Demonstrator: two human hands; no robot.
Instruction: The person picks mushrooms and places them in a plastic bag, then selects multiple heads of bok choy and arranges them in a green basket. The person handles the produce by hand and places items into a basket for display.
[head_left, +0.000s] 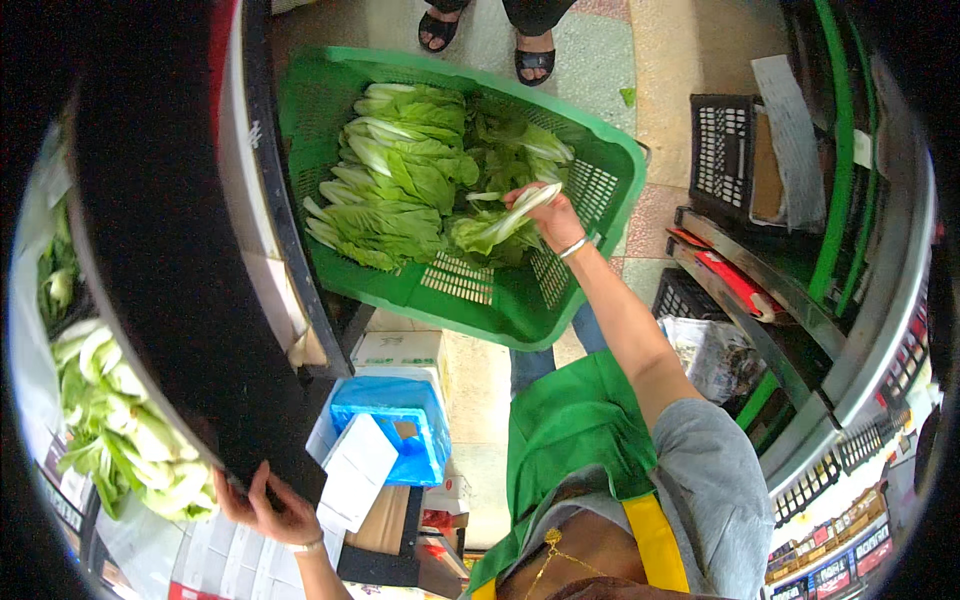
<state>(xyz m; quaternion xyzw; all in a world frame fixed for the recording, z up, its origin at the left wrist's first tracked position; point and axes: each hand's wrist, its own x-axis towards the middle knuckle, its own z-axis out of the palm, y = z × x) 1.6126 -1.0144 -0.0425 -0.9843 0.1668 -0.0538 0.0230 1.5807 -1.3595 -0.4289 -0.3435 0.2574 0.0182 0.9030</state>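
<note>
A green perforated plastic basket (375, 292) holds rows of leafy greens (405, 165) with white stalks, laid mostly side by side on its left. Over its right part, my right hand (551, 214) grips one leafy green (495, 225) by its white stalk, the leaves hanging down left. At lower left, my left hand (274, 506) rests with curled fingers at the edge of a black panel (172, 225); whether it grips that edge I cannot tell. Beside that hand, beyond the panel, lies a pile of pale-stalked bok choy (135, 427).
Another person's sandalled feet (534, 56) stand beyond the basket. On the right are a black crate (724, 157) and metal-edged shelving (757, 277). A blue plastic-lined box (390, 427) and white cartons (397, 349) sit below the basket. A leaf scrap (628, 96) lies on the floor.
</note>
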